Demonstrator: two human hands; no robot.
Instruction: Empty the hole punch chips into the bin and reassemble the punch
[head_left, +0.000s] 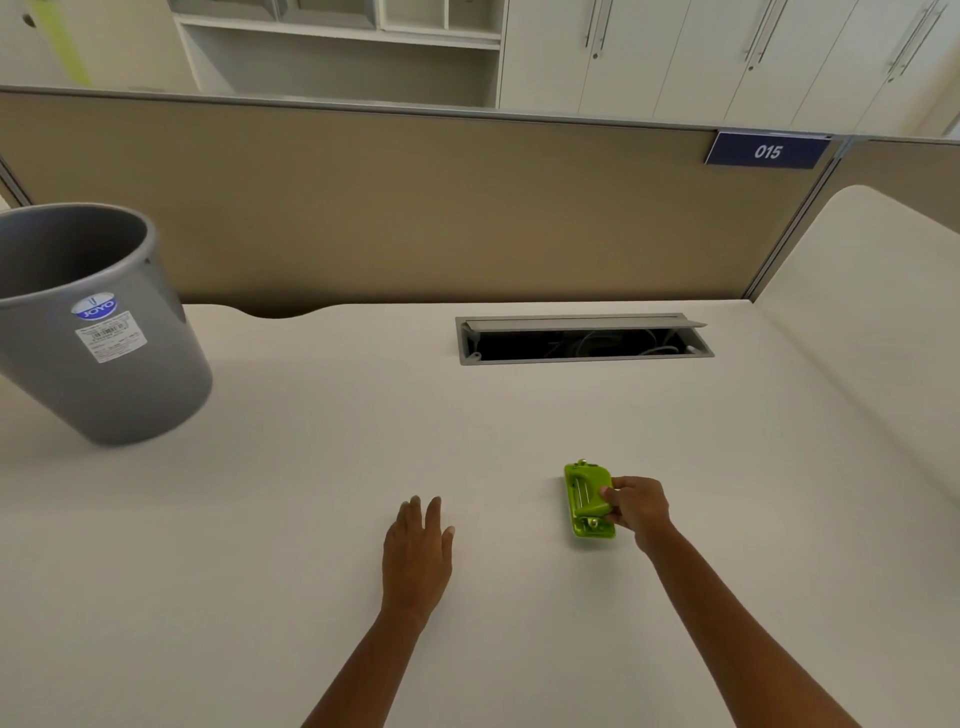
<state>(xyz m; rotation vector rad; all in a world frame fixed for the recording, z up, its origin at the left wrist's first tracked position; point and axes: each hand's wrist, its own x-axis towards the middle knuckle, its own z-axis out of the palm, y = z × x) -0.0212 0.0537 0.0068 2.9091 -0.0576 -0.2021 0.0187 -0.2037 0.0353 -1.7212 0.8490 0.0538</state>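
Standing at the far left of the pale bench (311, 467), a grey bin (98, 332) with a blue-and-white sticker and a barcode label on its wall serves as the landmark; its mouth is open and nothing can be made out inside. To the right of the bin and nearer the camera, the person's left hand (415, 551) lies palm down on the bench, its fingers (426, 512) released, spread flat and grasping nothing. Further right of the bin, and well apart from it, the green hole punch (587, 499) lies on the bench with its long side running away from the camera. The right hand (639, 506) is closed on the punch's right edge, its fingers (610, 493) curled around the side of the body. Right of the bin toward the back of the bench, an open cable tray (582, 340) shows dark wiring. Above it on the partition (415, 208), far right of the bin, a blue plate (768, 151) reads 015.
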